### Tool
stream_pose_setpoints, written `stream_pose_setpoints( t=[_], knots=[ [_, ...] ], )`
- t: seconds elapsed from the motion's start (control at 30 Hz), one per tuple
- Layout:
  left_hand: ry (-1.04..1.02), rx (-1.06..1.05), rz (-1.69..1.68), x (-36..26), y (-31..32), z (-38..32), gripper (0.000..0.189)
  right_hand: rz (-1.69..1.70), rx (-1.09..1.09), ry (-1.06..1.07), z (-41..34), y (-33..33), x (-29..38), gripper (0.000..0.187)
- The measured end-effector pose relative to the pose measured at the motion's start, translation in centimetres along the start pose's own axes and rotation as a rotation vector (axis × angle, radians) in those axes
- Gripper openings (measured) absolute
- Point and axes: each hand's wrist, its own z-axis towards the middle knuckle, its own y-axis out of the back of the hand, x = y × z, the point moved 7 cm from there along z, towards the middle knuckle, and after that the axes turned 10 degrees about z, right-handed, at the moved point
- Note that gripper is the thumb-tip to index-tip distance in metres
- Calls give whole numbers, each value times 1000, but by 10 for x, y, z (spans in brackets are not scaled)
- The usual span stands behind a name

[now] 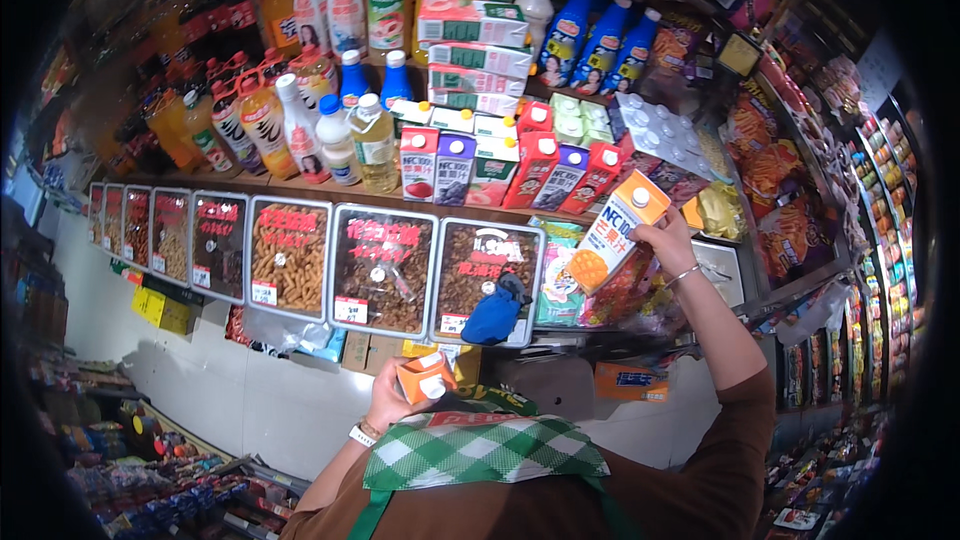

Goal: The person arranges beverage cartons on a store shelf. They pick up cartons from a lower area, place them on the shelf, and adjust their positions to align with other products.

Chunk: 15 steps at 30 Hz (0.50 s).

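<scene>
My right hand (667, 240) grips the edge of an orange-topped mango juice carton (616, 232), tilted over bagged sweets (559, 270) at the shelf's right end. Low in the view, close to the apron (487, 454), my left hand (394, 394) is closed around a second orange carton with a white cap (426, 377). Red and purple juice cartons (452, 169) stand in a row on the wooden shelf, left of the mango carton. Behind them are white-topped cartons and a stack of cartons lying on their sides (478, 56).
Lidded bins of nuts (291, 259) line the shelf's front, and a blue cloth-like item (491, 315) lies on one. Bottles (373, 146) stand behind on the left. Snack bags (780, 217) fill a case on the right. Yellow and cardboard boxes sit below the bins.
</scene>
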Motion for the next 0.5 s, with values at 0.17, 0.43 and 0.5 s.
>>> stream_pose_setpoints(
  t=[0.17,0.43,0.5],
  knots=[
    [99,-47,-120,13,-11,-1,65,-17,-33,79,43,0,35,50],
    [166,-149,-88,19,-11,-19,62,7,-106,208,171,-25,69,43],
    [252,-200,-153,24,-12,-27,61,-2,-107,256,208,-36,75,43]
  ],
)
